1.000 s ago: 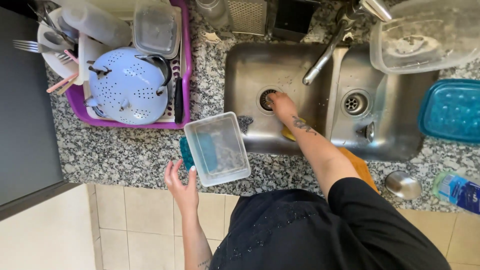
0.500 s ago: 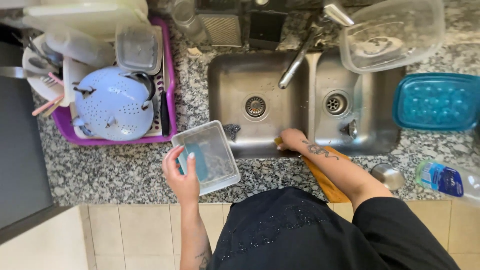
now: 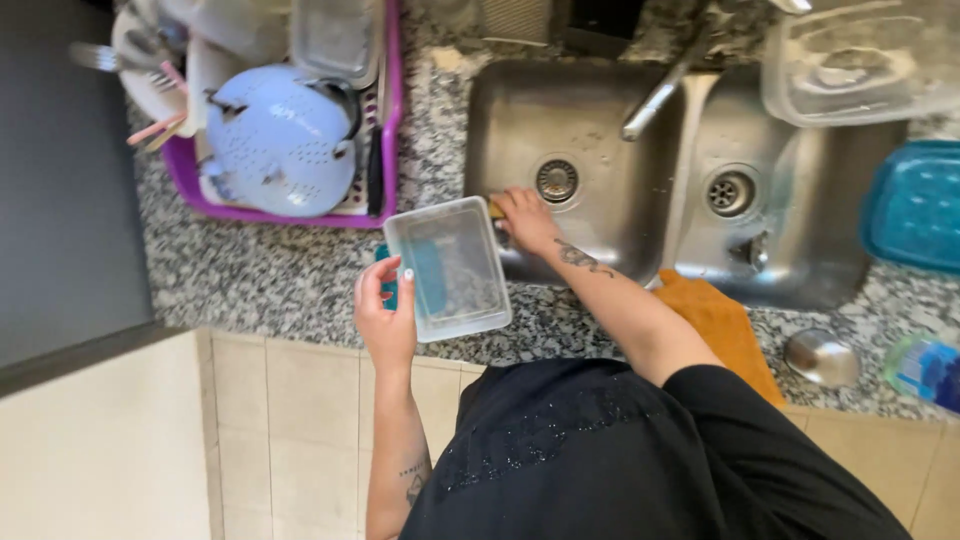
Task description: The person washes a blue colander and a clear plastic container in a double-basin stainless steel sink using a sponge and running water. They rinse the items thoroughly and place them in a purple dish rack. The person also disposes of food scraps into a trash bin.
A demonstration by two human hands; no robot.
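Clear container [image 3: 450, 268] gripped at its edge by left hand [image 3: 385, 310], over the counter rim [image 3: 300, 290].

Clear rectangular plastic container [image 3: 450, 268], tilted, open, over the counter edge; sponge [image 3: 496, 209] yellow

Clear plastic bottle [image 3: 928, 368] with blue label lying on counter [image 3: 280, 270], right of small steel bowl [image 3: 823, 356]; no signs, screens.

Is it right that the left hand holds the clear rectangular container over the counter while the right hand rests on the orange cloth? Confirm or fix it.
One detail is wrong. The head view shows the right hand down in the left sink basin, not on the orange cloth, which lies untouched at the counter edge. The left hand does hold the clear rectangular container over the counter.
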